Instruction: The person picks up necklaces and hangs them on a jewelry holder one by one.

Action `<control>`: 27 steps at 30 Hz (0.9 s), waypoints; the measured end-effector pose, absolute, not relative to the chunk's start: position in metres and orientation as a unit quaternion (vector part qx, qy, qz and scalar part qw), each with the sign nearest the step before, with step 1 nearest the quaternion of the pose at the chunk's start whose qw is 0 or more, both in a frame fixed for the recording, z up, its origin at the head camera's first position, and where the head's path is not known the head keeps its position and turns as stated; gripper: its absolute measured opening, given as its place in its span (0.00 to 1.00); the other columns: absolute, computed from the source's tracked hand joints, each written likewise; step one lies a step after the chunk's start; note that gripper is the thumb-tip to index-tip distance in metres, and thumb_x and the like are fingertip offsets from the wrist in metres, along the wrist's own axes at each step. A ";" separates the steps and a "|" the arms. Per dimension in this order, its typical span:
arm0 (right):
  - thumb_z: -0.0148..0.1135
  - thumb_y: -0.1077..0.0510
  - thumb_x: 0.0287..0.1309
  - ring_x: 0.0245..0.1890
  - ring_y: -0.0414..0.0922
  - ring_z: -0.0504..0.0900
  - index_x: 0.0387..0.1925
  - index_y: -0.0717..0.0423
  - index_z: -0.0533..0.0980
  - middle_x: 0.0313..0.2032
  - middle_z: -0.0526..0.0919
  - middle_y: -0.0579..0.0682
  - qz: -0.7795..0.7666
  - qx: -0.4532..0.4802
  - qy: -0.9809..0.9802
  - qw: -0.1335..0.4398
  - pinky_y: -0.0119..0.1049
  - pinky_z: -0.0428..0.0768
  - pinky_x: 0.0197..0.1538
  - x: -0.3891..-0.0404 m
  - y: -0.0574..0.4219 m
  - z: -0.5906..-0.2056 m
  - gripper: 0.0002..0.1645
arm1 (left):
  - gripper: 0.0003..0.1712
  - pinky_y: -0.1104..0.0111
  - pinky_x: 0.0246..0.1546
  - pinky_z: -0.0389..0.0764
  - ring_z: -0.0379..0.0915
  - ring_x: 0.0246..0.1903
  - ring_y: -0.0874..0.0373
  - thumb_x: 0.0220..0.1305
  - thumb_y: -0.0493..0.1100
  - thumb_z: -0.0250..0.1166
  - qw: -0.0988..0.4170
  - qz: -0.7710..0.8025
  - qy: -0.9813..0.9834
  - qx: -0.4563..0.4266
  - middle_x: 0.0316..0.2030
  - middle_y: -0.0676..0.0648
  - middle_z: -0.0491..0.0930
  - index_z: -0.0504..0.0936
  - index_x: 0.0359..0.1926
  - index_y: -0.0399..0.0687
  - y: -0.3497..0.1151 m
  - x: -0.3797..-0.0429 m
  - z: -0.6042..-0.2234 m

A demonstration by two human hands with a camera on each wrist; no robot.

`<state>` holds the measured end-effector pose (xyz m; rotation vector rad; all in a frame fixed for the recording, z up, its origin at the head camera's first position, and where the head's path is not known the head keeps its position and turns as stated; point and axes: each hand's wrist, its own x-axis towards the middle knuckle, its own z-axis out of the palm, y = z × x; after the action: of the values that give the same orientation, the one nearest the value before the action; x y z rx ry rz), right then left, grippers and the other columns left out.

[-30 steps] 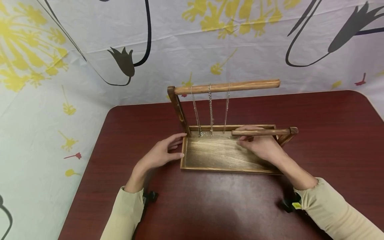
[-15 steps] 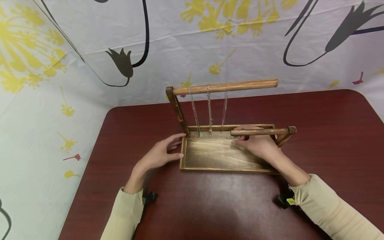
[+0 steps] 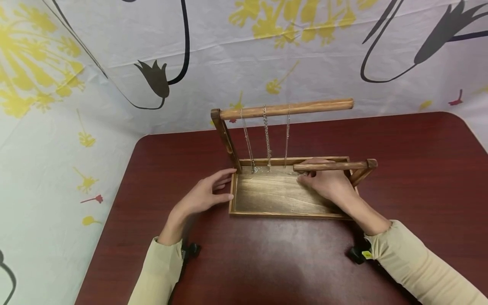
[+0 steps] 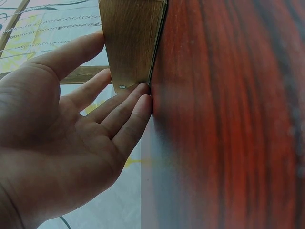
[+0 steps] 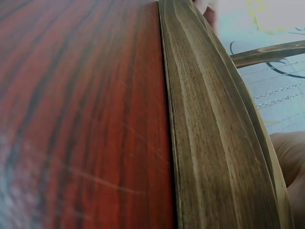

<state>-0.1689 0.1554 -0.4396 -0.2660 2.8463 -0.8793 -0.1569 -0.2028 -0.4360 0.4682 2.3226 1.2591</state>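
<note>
A wooden jewellery stand has a shallow tray under a tall bar and a shorter, lower bar. Three silvery necklaces hang from the tall bar: one at left, a thicker one in the middle and a thin one at right. My right hand reaches into the tray beneath the lower bar, its fingertips pinching what looks like the thin necklace's lower end; the bar partly hides them. My left hand touches the tray's left end with spread fingers, also seen in the left wrist view.
The stand sits on a dark red wooden table. A white cloth printed with flowers hangs behind the table and along its left. In the right wrist view, the tray's front wall covers most of my right hand.
My right hand has shifted slightly left in the tray, then a touch back to the right. The thin necklace's lower part swayed a little. My left hand stays at the tray's end.
</note>
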 end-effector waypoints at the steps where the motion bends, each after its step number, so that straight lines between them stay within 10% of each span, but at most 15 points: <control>1: 0.66 0.47 0.60 0.20 0.43 0.70 0.39 0.50 0.79 0.19 0.72 0.45 -0.289 -0.087 0.950 0.075 0.36 0.67 0.24 -0.169 0.155 -0.440 0.13 | 0.40 0.52 0.68 0.66 0.62 0.69 0.47 0.66 0.42 0.68 0.227 0.457 0.843 0.170 0.71 0.44 0.64 0.62 0.75 0.55 -0.203 -0.157 -0.436; 16: 0.63 0.48 0.61 0.16 0.41 0.63 0.13 0.46 0.65 0.13 0.63 0.42 -0.260 -0.071 0.961 0.067 0.36 0.61 0.21 -0.166 0.152 -0.446 0.25 | 0.40 0.54 0.68 0.68 0.64 0.68 0.49 0.65 0.44 0.69 0.225 0.444 0.850 0.170 0.70 0.47 0.65 0.63 0.74 0.58 -0.203 -0.158 -0.436; 27: 0.62 0.50 0.62 0.19 0.43 0.69 0.26 0.48 0.75 0.17 0.69 0.44 -0.261 -0.070 0.961 0.068 0.36 0.67 0.24 -0.166 0.152 -0.450 0.12 | 0.40 0.52 0.68 0.67 0.63 0.69 0.48 0.65 0.43 0.69 0.228 0.451 0.847 0.168 0.71 0.45 0.65 0.63 0.74 0.56 -0.203 -0.158 -0.436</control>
<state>-0.1659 0.1523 -0.4502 -0.2094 2.8941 -0.7858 -0.1575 -0.2028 -0.4362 0.4617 2.3312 1.2415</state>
